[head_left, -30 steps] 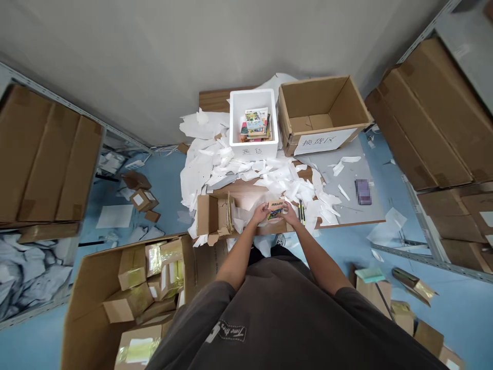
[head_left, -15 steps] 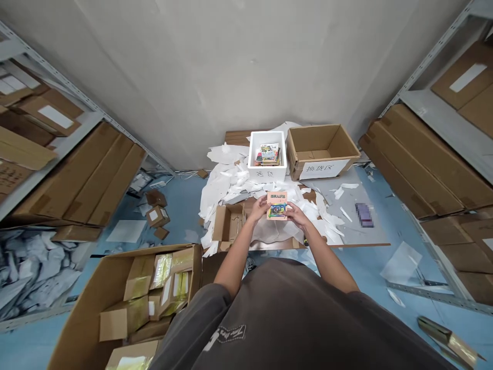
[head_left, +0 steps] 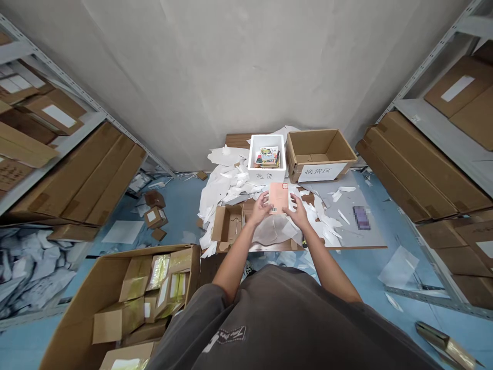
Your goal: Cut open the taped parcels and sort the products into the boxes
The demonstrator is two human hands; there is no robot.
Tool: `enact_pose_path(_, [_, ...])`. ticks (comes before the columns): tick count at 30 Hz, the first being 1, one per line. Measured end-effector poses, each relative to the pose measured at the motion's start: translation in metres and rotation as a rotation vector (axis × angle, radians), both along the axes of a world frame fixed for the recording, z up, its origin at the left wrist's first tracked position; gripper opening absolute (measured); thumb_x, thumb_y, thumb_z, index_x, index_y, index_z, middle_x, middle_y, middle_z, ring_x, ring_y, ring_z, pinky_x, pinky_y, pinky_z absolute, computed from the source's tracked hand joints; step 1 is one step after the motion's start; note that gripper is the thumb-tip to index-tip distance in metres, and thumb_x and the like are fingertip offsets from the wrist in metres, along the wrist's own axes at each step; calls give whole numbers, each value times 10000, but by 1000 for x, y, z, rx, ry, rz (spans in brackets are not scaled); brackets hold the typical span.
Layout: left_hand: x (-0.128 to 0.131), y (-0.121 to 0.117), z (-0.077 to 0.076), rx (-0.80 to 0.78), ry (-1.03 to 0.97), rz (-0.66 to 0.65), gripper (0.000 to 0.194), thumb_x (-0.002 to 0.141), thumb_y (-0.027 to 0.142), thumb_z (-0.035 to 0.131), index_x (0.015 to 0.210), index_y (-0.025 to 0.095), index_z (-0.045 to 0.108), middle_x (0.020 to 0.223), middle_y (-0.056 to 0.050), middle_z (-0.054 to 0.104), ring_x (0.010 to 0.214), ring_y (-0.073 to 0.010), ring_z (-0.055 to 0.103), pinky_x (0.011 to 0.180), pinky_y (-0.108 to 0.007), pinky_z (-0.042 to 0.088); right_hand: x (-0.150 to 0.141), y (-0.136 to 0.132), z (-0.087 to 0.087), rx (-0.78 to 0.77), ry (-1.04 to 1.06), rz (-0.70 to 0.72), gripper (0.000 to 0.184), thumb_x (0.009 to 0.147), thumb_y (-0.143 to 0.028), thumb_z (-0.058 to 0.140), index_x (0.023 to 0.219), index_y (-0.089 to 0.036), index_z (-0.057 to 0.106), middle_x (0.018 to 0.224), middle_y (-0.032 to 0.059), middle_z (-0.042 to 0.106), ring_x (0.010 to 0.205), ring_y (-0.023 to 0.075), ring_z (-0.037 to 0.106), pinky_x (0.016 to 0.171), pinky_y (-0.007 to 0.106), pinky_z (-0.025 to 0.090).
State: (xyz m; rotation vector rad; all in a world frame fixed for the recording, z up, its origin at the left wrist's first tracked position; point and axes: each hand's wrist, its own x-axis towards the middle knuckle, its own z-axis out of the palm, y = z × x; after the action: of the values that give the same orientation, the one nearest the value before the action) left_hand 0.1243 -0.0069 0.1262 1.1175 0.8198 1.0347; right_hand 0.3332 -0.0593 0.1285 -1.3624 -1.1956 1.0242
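Observation:
A small book (head_left: 279, 195) with a salmon-pink back cover faces me, upright above the table. It has a barcode low on the left and a red mark at the top right. My left hand (head_left: 261, 209) grips its lower left edge. At the lower right corner, my right hand (head_left: 298, 211) has its thumb on the cover and its index finger raised off the edge. Behind the book stands a white foam box (head_left: 265, 179) with several books (head_left: 268, 155) in it. An opened small carton (head_left: 227, 226) lies left of my left hand.
Torn white paper (head_left: 227, 177) covers much of the table. A cardboard box (head_left: 322, 156) with a handwritten label stands at the back right. A purple pixelated item (head_left: 361, 218) lies right. A large carton (head_left: 84, 293) of taped parcels is at lower left. Shelves flank both sides.
The book has been turned over, from its illustrated front to its plain pink back. It is slightly higher, and my right hand's fingers have spread from its edge.

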Motion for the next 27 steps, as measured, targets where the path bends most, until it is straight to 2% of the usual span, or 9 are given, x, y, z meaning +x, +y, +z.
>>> enact_pose_path(5, [-22, 8, 7, -110, -134, -105, 962, 745, 391, 971, 1574, 262, 498, 1317, -111, 755, 1156, -276, 738, 945, -406, 613, 2, 5, 5, -210, 429, 94, 764, 626, -454, 971, 1314, -260, 700, 1154, 84, 822, 983, 282, 786, 859, 414, 650])
enact_pose_path(8, [-23, 6, 11, -83, -68, -79, 928, 767, 384, 945, 1579, 260, 513, 1281, -105, 753, 1122, -257, 739, 949, -401, 606, -2, 3, 10, -211, 486, 73, 733, 594, -431, 985, 1247, -263, 697, 1033, 47, 836, 867, 256, 789, 780, 367, 642])
enact_pose_path(12, [-15, -2, 18, 111, 179, 134, 744, 822, 353, 906, 1504, 248, 630, 1367, -134, 707, 1222, -272, 686, 1035, -416, 584, -6, 1, 15, -139, 401, 24, 710, 646, -459, 940, 1281, -270, 683, 1096, 60, 829, 929, 273, 792, 810, 392, 650])
enact_pose_path(14, [-4, -9, 20, 196, 260, 142, 712, 835, 358, 905, 1495, 258, 658, 1449, -146, 670, 1285, -292, 659, 1049, -415, 583, -12, 0, 19, -51, 302, 22, 669, 703, -472, 898, 1305, -268, 690, 1217, 90, 804, 1033, 290, 783, 876, 422, 651])
enact_pose_path(17, [14, -16, 21, 216, 193, 53, 824, 849, 412, 902, 1594, 266, 584, 1554, -155, 614, 1329, -310, 653, 1034, -409, 598, -25, -3, 26, 83, 119, 107, 590, 805, -458, 819, 1354, -271, 712, 1445, 128, 704, 1229, 314, 726, 943, 443, 644])
enact_pose_path(19, [17, -14, 21, 182, 107, 62, 850, 880, 456, 875, 1634, 252, 538, 1553, -154, 627, 1348, -314, 647, 1049, -415, 595, -29, -4, 30, 141, 6, 161, 568, 839, -429, 785, 1386, -290, 722, 1540, 122, 637, 1359, 328, 652, 981, 457, 636])
enact_pose_path(22, [4, -2, 23, 86, 2, 53, 907, 869, 460, 892, 1654, 237, 496, 1478, -155, 692, 1319, -313, 668, 1043, -415, 588, -21, 1, 33, 147, -59, 56, 631, 810, -406, 815, 1423, -307, 706, 1584, 114, 598, 1470, 342, 553, 1089, 501, 587])
enact_pose_path(24, [-9, 5, 26, 10, -59, -12, 1008, 819, 426, 942, 1677, 247, 446, 1441, -158, 716, 1254, -303, 706, 1008, -399, 590, -12, 6, 31, 52, 33, -45, 735, 736, -406, 878, 1435, -292, 682, 1526, 132, 641, 1387, 345, 616, 1067, 507, 594])
enact_pose_path(27, [-19, 10, 30, -57, -118, -117, 1081, 791, 401, 968, 1696, 277, 391, 1421, -151, 726, 1193, -281, 737, 994, -392, 584, -2, 13, 28, -159, 314, -6, 792, 619, -395, 949, 1355, -258, 687, 1282, 122, 769, 1100, 315, 754, 862, 425, 648])
